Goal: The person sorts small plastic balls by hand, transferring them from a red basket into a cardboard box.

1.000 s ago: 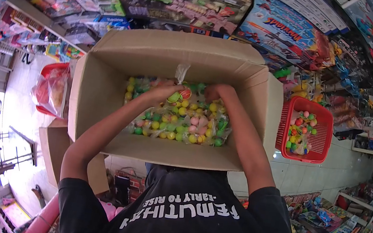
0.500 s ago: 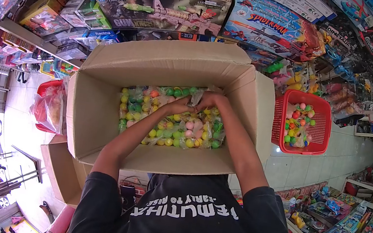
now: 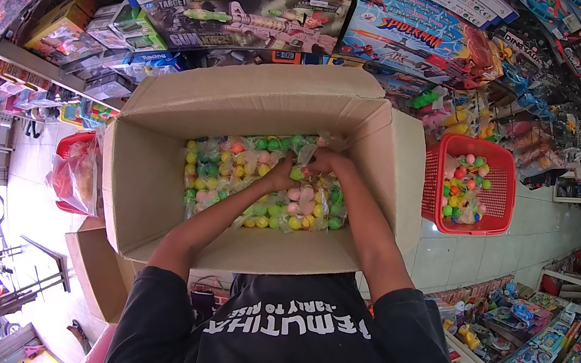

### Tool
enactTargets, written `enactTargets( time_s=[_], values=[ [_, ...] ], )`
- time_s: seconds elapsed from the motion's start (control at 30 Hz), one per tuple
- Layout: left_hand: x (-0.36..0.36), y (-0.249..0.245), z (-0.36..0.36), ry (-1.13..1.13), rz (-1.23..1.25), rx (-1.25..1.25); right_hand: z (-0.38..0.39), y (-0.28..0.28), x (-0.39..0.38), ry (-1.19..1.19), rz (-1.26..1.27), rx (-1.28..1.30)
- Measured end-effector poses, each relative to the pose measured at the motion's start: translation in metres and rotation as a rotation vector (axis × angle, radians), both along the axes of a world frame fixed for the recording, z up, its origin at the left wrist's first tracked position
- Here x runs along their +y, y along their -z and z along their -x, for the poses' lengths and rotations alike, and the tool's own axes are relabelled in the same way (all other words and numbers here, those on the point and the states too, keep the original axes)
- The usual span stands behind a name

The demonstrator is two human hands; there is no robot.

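A large open cardboard box [image 3: 147, 165] stands in front of me, its bottom covered with clear plastic bags of coloured balls [image 3: 292, 209], yellow, green, pink and orange. Both my hands reach inside, close together near the back right part of the balls. My left hand [image 3: 281, 175] is beside a clear bag with yellow-green balls; its fingers are partly hidden. Just to its right, my right hand [image 3: 323, 161] is at the same plastic, with its fingertips hard to make out.
A red basket [image 3: 507, 195] with bagged balls is on the floor at right. Another red basket [image 3: 74, 145] with a plastic bag stands at left, above a smaller cardboard box [image 3: 88, 263]. Toy boxes [image 3: 426, 35] line the back; shelves hold toys at right.
My left hand has moved slightly left and down, and my right hand has shifted a little. Yellow-green balls now show between them. The view has tilted slightly.
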State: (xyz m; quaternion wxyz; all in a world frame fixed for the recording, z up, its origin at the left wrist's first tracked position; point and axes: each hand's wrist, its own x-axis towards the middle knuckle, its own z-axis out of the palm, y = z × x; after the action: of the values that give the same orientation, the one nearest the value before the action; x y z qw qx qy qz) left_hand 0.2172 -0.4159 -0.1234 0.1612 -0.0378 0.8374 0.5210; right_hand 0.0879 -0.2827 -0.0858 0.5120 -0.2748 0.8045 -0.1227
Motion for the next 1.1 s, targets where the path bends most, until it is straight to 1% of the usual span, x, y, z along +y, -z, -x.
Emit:
enactTargets(
  time_s=[0.03,0.07,0.13,0.17,0.23,0.27,0.33,0.37,0.43,0.47,0.53,0.57,0.63,0.67,0.73,0.77,0.83,0.87,0.93,0.97,1.03,1.1],
  values=[
    [0.002,-0.001,-0.003,-0.029,0.024,-0.017,0.001,0.003,0.0,0.067,0.022,-0.036],
    [0.003,-0.001,-0.006,-0.033,0.024,-0.02,0.002,0.005,0.0,0.063,0.022,-0.039],
    [0.005,-0.012,-0.009,-0.203,-0.242,-0.29,0.005,0.009,0.0,0.09,0.045,-0.088],
    [0.006,-0.017,-0.013,-0.203,-0.243,-0.293,0.003,0.012,0.001,0.089,0.044,-0.09],
    [0.007,-0.032,-0.017,-0.279,-0.476,-0.519,0.001,0.013,0.002,0.071,0.079,-0.048],
    [0.005,-0.032,-0.018,-0.277,-0.474,-0.522,0.001,0.014,0.001,0.073,0.08,-0.05],
    [0.0,-0.032,-0.021,-0.21,-0.648,-0.659,0.0,0.016,-0.001,0.041,0.005,-0.093],
    [-0.002,-0.032,-0.021,-0.208,-0.647,-0.662,-0.001,0.017,-0.001,0.044,0.004,-0.094],
    [-0.005,-0.04,-0.018,-0.213,-0.596,-0.753,-0.003,0.017,-0.003,-0.014,-0.026,-0.095],
    [-0.007,-0.04,-0.017,-0.212,-0.596,-0.755,-0.005,0.016,-0.003,-0.013,-0.026,-0.096],
    [-0.008,-0.035,-0.017,-0.135,-0.444,-0.648,-0.011,0.004,-0.003,-0.296,-0.005,0.112],
    [-0.007,-0.033,-0.018,-0.134,-0.445,-0.648,-0.012,0.0,-0.005,-0.296,-0.006,0.111],
    [-0.004,-0.032,-0.019,-0.124,-0.373,-0.488,-0.013,0.006,-0.006,-0.303,-0.079,0.098],
    [-0.004,-0.031,-0.02,-0.124,-0.375,-0.489,-0.014,0.009,-0.005,-0.303,-0.081,0.097],
    [-0.005,-0.026,-0.021,-0.104,-0.323,-0.42,-0.014,0.014,-0.003,-0.29,0.032,0.072],
    [-0.006,-0.022,-0.02,-0.104,-0.323,-0.42,-0.014,0.016,-0.003,-0.29,0.032,0.072],
    [-0.007,-0.013,-0.018,-0.041,-0.176,-0.34,-0.015,0.015,-0.002,-0.293,0.032,0.071],
    [-0.008,-0.008,-0.018,-0.04,-0.177,-0.34,-0.016,0.015,-0.002,-0.292,0.03,0.071],
    [-0.009,-0.018,-0.018,-0.005,0.014,-0.231,-0.02,0.018,-0.005,-0.319,-0.063,0.118],
    [-0.009,-0.022,-0.017,-0.005,0.013,-0.233,-0.021,0.02,-0.006,-0.319,-0.064,0.117],
    [-0.011,-0.031,-0.016,-0.038,0.094,-0.333,-0.024,0.017,-0.009,-0.409,-0.143,0.178],
    [-0.009,-0.007,-0.02,-0.071,0.057,-0.356,-0.025,0.022,-0.01,-0.415,-0.121,0.183]
  ],
)
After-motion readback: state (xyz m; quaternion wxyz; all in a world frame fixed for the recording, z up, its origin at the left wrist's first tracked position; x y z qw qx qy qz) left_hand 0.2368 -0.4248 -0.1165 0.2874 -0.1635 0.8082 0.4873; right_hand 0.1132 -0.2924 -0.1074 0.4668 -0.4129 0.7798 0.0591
